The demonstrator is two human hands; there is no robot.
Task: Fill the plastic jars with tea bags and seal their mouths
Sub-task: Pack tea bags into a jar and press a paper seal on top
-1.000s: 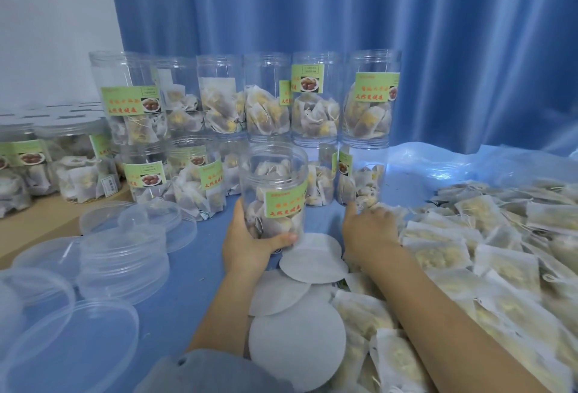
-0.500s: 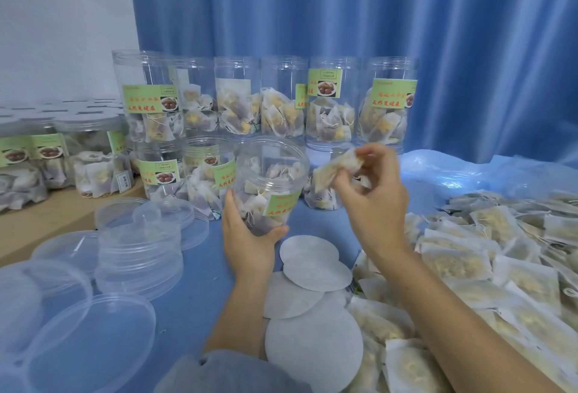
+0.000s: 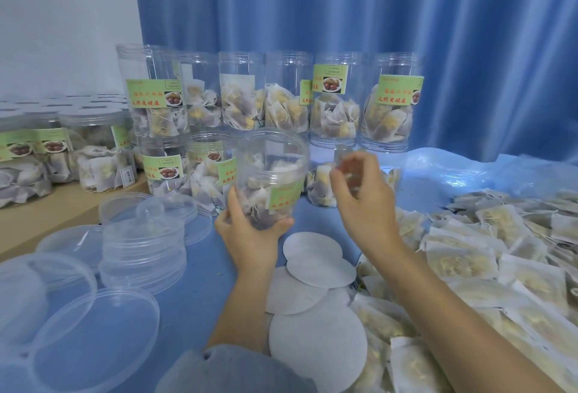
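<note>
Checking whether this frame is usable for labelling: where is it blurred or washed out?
Head view: the right hand is motion-blurred at the fingers; the left hand and its jar are sharper; glare whitens the blue plastic sheet; wide-angle distortion bends the clear lids near the left edge.

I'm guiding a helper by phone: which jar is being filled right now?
Find the blue curtain and the stacked rows of labelled jars before it. Just in front, the left hand grips one open jar, tilted toward the camera. It alone is lifted and tipped; the rest stand upright.
</note>
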